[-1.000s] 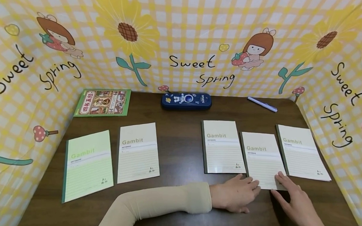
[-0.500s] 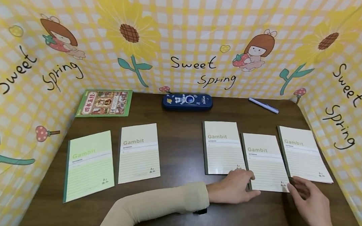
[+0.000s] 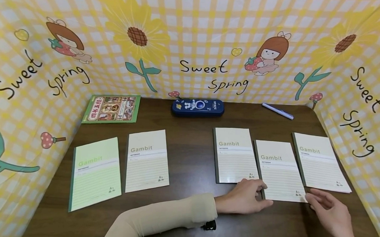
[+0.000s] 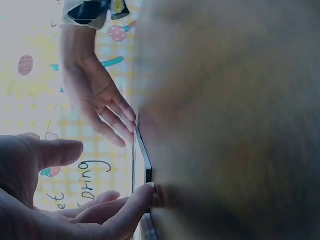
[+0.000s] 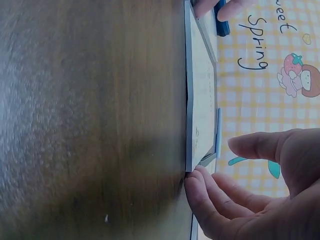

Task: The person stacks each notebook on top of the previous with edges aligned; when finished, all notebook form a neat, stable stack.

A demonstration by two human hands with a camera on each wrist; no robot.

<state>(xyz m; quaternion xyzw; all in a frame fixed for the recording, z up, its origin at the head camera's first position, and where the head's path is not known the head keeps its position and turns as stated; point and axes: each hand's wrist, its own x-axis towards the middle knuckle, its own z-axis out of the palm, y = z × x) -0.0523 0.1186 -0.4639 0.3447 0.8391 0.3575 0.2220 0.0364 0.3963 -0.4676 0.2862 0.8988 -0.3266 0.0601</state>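
A cream Gambit notebook [image 3: 280, 175] lies flat between two similar ones at the right. My left hand [image 3: 244, 198] is at its dark spine, fingertips touching the lower left edge, thumb spread apart. At its lower right corner is my right hand [image 3: 332, 211]. In the right wrist view, the right fingertips [image 5: 200, 182] touch the notebook's corner [image 5: 202, 100], and the thumb stands clear of it. The left wrist view has the left fingers [image 4: 127, 212] against the spine end.
Beside it lie a left notebook [image 3: 236, 161] and a right notebook [image 3: 321, 163]. Further left are a green notebook [image 3: 96, 174] and a cream notebook [image 3: 148, 162]. A picture book [image 3: 112, 109], blue pencil case [image 3: 198, 108] and pen [image 3: 277, 111] lie along the back, before a checked cloth [image 3: 193, 37].
My left fingers have shifted from the notebook's lower edge to its spine side. My right hand has moved right, off the cover, to the right corner. The notebook looks nearly unmoved.
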